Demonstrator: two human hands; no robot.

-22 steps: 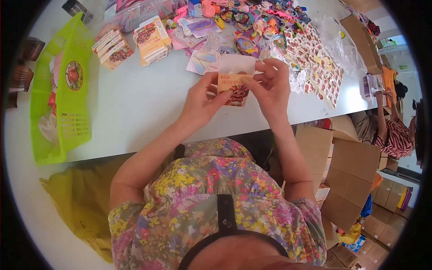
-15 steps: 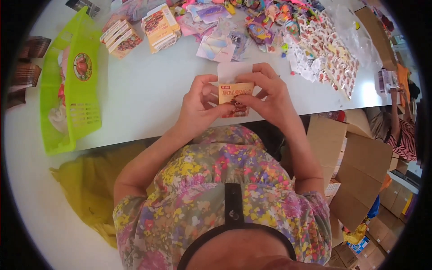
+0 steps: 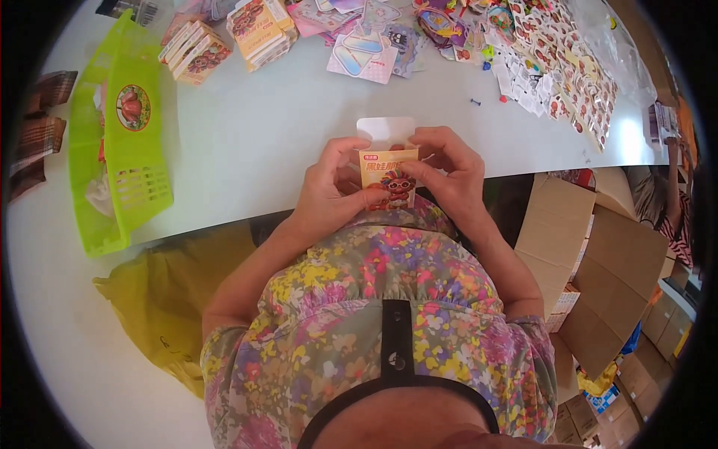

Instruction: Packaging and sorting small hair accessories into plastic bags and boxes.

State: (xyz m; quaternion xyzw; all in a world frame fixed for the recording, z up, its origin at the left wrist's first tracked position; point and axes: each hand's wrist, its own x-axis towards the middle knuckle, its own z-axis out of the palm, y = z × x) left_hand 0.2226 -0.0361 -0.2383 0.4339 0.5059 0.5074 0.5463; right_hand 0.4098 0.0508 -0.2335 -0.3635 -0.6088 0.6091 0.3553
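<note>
A small yellow packet [image 3: 388,178] with a red cartoon figure and a white hang tab sits upright between both hands at the near edge of the white table [image 3: 247,142]. My left hand [image 3: 330,188] grips its left side, thumb across the lower front. My right hand [image 3: 446,174] pinches its right side and upper corner. The packet's back is hidden.
A lime green plastic basket [image 3: 120,142] lies at the left. Stacks of similar packets [image 3: 228,34] and a heap of colourful stickers and cards [image 3: 523,52] fill the far side. Open cardboard boxes [image 3: 591,254] stand at the right; a yellow bag [image 3: 168,299] hangs below the table.
Both hands have drawn the packet toward my body, from over the table to its near edge. The grip on it has stayed the same.
</note>
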